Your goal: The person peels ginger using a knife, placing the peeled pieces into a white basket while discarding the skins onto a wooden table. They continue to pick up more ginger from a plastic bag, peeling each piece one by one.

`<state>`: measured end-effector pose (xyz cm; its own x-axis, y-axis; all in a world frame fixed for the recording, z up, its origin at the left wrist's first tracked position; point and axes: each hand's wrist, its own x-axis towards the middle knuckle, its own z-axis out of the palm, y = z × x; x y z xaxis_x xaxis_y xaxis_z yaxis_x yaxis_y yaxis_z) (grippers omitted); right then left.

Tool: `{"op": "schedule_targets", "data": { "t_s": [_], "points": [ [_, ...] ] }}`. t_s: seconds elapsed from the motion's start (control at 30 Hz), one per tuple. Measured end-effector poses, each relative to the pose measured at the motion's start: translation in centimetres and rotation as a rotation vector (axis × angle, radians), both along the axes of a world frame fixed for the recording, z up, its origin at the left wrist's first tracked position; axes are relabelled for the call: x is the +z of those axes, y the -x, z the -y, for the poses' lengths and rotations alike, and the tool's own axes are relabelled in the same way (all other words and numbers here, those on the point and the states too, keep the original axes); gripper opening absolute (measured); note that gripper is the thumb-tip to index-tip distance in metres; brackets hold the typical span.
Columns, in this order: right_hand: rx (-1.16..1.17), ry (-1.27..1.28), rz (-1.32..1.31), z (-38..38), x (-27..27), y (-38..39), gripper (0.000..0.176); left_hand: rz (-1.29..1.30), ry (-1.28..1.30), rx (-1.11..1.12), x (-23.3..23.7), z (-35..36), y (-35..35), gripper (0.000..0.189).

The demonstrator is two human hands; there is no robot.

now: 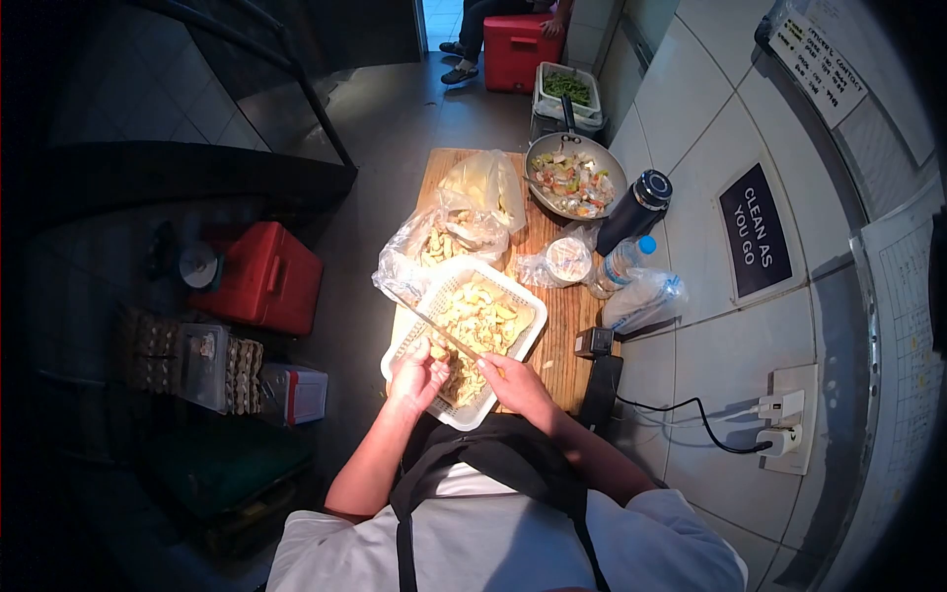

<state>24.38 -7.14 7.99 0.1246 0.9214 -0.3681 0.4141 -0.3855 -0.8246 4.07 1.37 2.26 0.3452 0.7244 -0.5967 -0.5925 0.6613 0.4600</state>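
My right hand (515, 383) is closed around the brown handle of a knife (434, 326), whose blade points up and to the left. My left hand (419, 375) is closed on a small pale yellow piece (438, 350), which looks like ginger. Both hands are over the near part of a white plastic basket (534, 331). Inside the basket lie many pale yellow pieces (483, 314), some whole and some thin. Just beyond it, a clear plastic bag (449, 237) holds more of such pieces, and another bag (483, 183) lies behind that one.
The basket rests on a wooden table (562, 326). Along its right side stand a pan of chopped food (572, 178), a dark flask (636, 209), a water bottle (626, 261) and a plastic-wrapped tub (568, 259). A red cooler (271, 281) and egg trays (245, 373) are at left. A person sits on another red cooler (518, 54).
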Motion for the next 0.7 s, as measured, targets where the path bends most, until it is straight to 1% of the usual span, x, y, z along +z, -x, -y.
{"op": "schedule_targets", "data": {
  "t_s": [0.17,0.27,0.37,0.5,0.6,0.7],
  "points": [
    [-0.02,-0.044,-0.015,0.4,-0.7,0.2,0.042,0.023,-0.015,-0.013,0.2,0.1,-0.2,0.033],
    [-0.014,-0.014,-0.027,0.3,0.8,0.2,0.042,0.048,-0.047,-0.016,-0.2,0.4,0.0,0.031],
    [-0.022,-0.028,0.013,0.5,0.2,0.2,0.043,0.05,-0.019,0.017,0.3,0.5,-0.5,0.028],
    [-0.019,-0.056,-0.003,0.5,0.0,0.2,0.044,-0.042,0.057,0.044,3.1,0.9,-2.1,0.027],
    [-0.011,-0.096,-0.006,0.3,0.8,0.1,0.044,-0.018,-0.013,0.033,4.3,0.5,-3.2,0.025],
    [-0.013,-0.157,0.002,0.3,2.6,0.0,0.044,0.03,-0.095,-0.022,3.3,-0.4,-3.0,0.022]
  ]
}}
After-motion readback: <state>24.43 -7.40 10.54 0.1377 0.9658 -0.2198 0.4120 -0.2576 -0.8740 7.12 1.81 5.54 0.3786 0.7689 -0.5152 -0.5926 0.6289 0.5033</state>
